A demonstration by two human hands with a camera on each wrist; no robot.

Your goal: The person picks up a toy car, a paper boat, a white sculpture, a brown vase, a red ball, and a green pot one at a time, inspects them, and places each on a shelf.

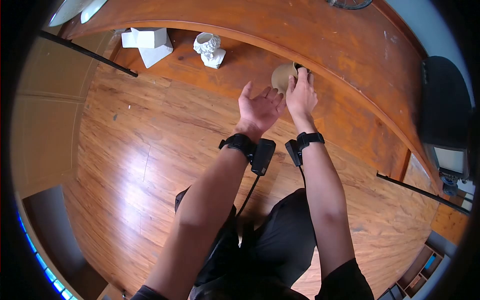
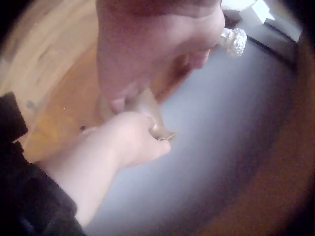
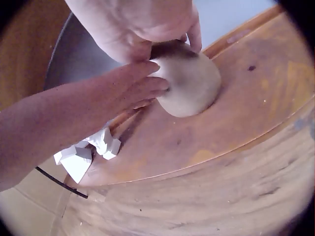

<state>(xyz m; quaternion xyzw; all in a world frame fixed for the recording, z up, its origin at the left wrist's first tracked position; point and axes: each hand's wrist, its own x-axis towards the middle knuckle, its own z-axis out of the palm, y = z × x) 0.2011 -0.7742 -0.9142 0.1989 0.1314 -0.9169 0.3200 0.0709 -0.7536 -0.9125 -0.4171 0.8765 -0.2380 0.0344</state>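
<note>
A tan rounded pot [image 1: 281,78] is at the lower shelf, its dark mouth toward the upper right in the head view. My right hand [image 1: 302,96] grips it at the rim, thumb and fingers around the edge; the left wrist view shows this hand [image 2: 134,140] pinching the flared lip of the pot [image 2: 146,109]. My left hand [image 1: 261,108] is palm up with fingers extended beside the pot. In the right wrist view, the fingertips of that hand [image 3: 123,92] touch the side of the pot [image 3: 192,88]. Whether the shelf bears its weight, I cannot tell.
On the lower shelf [image 1: 240,77] stand a white curly-haired bust planter [image 1: 207,49] and white angular blocks [image 1: 150,42], left of the pot. The curved upper tabletop [image 1: 250,15] overhangs this shelf. A black chair [image 1: 442,100] is at the right, and black bars run at both ends.
</note>
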